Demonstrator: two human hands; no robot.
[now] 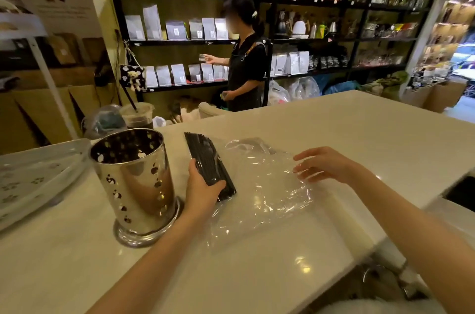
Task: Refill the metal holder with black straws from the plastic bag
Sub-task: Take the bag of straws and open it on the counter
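A shiny metal holder (133,180) with punched holes stands upright on the white counter (359,133), left of centre; its inside looks empty. Just right of it lies a bundle of black straws (205,157), and my left hand (203,190) is closed around the bundle's near end. The clear plastic bag (262,185) lies crumpled and flat on the counter to the right of the straws. My right hand (323,164) hovers over the bag's right edge with fingers spread, fingertips touching or nearly touching the plastic.
A white tray (38,175) sits at the left edge of the counter. An iced drink cup with a black straw (137,115) stands behind the holder. A person in black stands at the shelves (246,69) beyond the counter. A dark sink opening (462,193) lies at far right.
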